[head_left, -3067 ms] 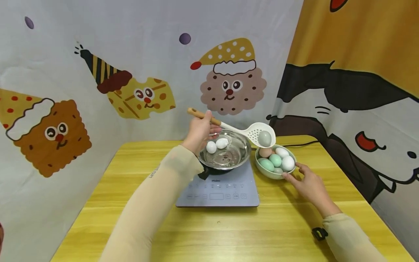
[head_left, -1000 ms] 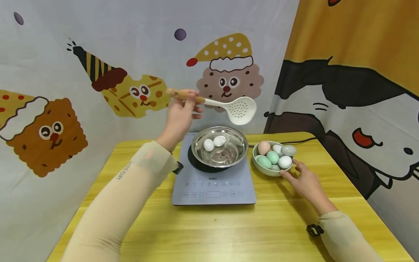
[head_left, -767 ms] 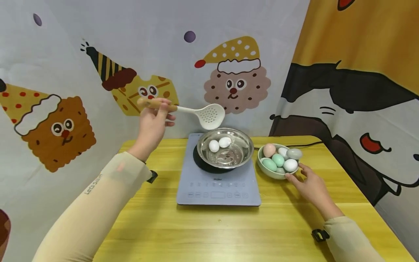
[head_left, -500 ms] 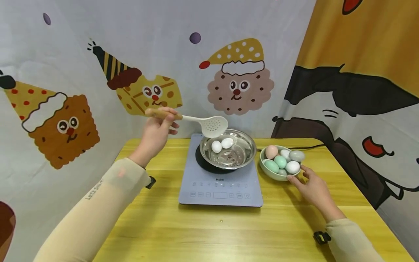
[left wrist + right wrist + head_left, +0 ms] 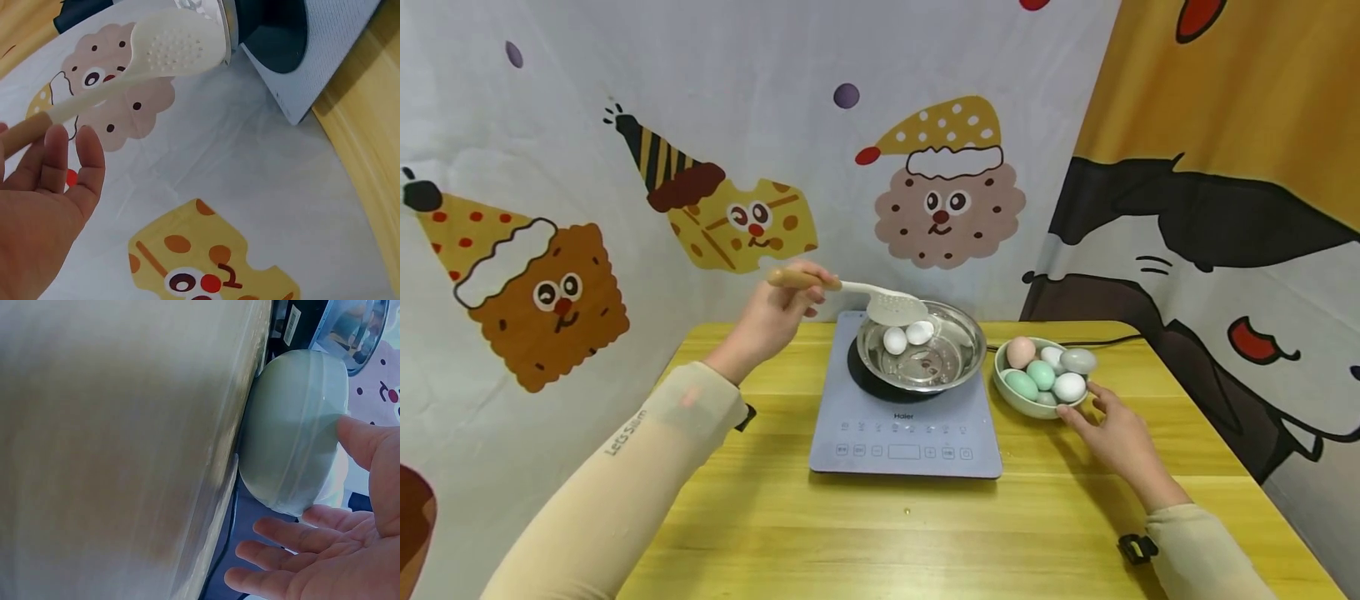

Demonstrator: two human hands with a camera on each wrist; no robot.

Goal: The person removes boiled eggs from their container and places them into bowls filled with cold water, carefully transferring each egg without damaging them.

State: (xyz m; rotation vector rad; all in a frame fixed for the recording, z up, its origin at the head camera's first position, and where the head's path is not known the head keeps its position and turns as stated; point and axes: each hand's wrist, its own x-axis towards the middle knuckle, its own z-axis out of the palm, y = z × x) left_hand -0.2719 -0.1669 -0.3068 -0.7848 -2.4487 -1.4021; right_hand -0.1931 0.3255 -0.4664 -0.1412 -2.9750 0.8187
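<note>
My left hand grips the wooden handle of a white skimmer. The skimmer's perforated head dips over the far left rim of a steel basin, close to two white eggs lying in it. That head carries no egg in the left wrist view. On the right my right hand touches the side of a pale green bowl with thumb and index finger; its other fingers stretch out loosely in the right wrist view. White, green, grey and pinkish eggs fill the bowl, a grey egg resting high at its right edge.
Under the basin is a grey induction cooktop with touch buttons. A black cable runs along the table's back edge. The yellow wooden table meets a cartoon-printed cloth behind it.
The grey egg left the skimmer and now lies in the green bowl. My left hand rose, moved left, then lowered the skimmer's head to the basin. My right hand stayed at the bowl.
</note>
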